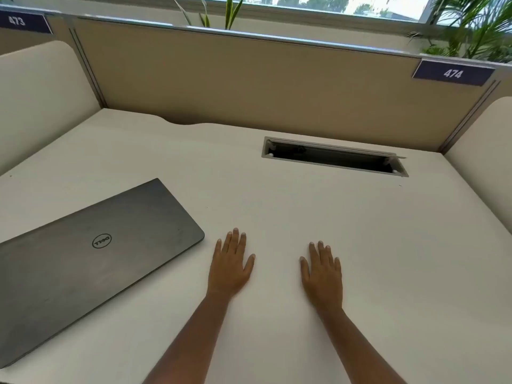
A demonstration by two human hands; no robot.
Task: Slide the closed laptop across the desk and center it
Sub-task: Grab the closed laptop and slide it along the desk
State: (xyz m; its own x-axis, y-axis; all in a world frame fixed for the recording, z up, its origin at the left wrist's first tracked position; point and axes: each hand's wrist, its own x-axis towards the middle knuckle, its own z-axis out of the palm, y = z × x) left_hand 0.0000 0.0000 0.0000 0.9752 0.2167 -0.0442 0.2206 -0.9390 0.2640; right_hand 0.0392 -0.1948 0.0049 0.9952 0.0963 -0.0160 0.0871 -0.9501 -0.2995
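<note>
A closed grey laptop (91,261) with a round logo on its lid lies at the left side of the white desk (360,245), turned at an angle, its left part running out of view. My left hand (231,266) rests flat on the desk, palm down, just right of the laptop's near right corner and not touching it. My right hand (322,275) lies flat on the desk further right, palm down too. Neither hand holds anything.
An open cable slot (332,156) is cut into the desk at the back right. A tan partition (249,87) closes the far edge, with cream side panels left and right. Number plates reading 473 and 474 hang on the partition; plants stand behind.
</note>
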